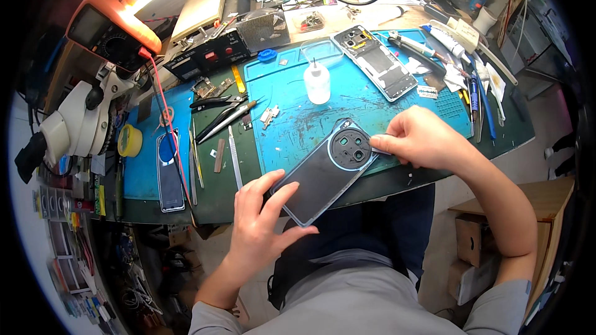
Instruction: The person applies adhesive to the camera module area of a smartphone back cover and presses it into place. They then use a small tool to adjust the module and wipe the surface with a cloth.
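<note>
A dark phone back cover [313, 189] with a pale rim tilts over the bench's front edge. Its round camera ring [350, 149] has several lens openings and points away to the right. My left hand [254, 220] grips the cover's near left end, fingers along one edge and thumb at the lower corner. Beside the camera ring, my right hand [422, 139] is closed in a pinch at the cover's right edge. What lies between that thumb and finger is mostly hidden. Just beyond the cover stands a white dropper bottle [318, 84] on the blue mat [282, 139].
An opened phone [375, 62] lies at the back right near a razor blade [427, 92]. Another phone panel [171, 174], tweezers [235, 158] and pliers [211, 104] lie left. An orange multimeter [112, 31] and a microscope [74, 118] stand far left.
</note>
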A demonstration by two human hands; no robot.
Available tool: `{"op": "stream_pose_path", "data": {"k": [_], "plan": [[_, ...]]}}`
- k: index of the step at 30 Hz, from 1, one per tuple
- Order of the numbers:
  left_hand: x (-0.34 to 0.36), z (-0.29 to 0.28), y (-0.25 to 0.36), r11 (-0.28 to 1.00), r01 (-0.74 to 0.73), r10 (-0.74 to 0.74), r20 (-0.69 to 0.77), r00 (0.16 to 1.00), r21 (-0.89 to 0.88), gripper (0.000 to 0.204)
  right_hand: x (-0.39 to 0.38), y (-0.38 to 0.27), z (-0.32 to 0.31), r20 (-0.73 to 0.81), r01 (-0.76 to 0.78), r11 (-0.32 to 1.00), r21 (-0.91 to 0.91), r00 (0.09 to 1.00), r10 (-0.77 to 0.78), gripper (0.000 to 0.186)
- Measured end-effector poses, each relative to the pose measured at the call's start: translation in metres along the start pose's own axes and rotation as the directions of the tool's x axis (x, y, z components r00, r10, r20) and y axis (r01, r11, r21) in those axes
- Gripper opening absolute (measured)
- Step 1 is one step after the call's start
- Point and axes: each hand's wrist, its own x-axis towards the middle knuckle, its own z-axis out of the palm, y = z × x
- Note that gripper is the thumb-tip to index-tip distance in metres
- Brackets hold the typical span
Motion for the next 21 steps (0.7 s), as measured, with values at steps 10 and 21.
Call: {"op": "stream_pose_path", "data": {"k": [10, 21], "plan": [[-0.001, 0.033, 0.033, 0.992, 0.032, -0.024, -0.06, 0.998, 0.126, 0.074, -0.006, 0.011, 0.009, -0.409, 0.043, 0.958, -0.282, 0.898, -0.161, 0.051], [0.019, 0.029, 0.029, 0.979, -0.2, 0.199, 0.031, 0.979, 0.03, 0.09, 0.001, 0.021, 0.004, -0.393, 0.09, 0.993, -0.073, 0.913, -0.112, 0.037]]}}
